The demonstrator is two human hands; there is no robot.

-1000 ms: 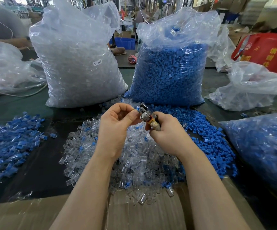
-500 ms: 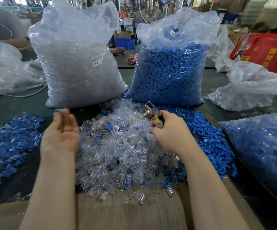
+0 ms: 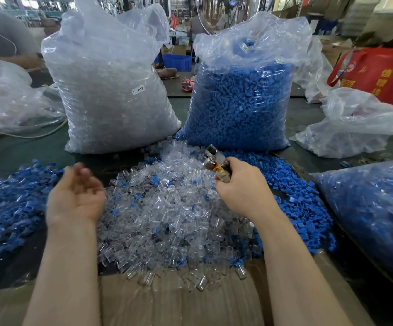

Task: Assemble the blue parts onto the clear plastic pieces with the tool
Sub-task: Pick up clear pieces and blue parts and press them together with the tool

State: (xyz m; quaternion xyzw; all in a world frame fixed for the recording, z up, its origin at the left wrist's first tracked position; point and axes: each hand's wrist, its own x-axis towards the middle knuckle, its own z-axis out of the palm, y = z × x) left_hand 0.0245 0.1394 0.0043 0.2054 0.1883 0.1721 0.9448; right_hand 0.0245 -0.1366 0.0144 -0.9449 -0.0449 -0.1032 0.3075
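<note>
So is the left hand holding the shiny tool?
No, the tool is gripped by the right hand; the left hand is open and holds nothing.

Bags, cardboard and a busy workshop behind the desk

A red bag [image 3: 379,71] with yellow characters sits at the far right, beside a crumpled, mostly slack clear plastic bag [image 3: 353,123] lying on the dark green desk [image 3: 14,151]. Another slack clear bag [image 3: 7,100] lies at the far left, with a pale cable [image 3: 37,135] curving out beneath it. A flat sheet of brown cardboard [image 3: 167,304] covers the near edge of the desk. Farther back stand a blue crate [image 3: 176,62] and stacked cardboard boxes [image 3: 367,17], blurred, in the workshop hall.
</note>
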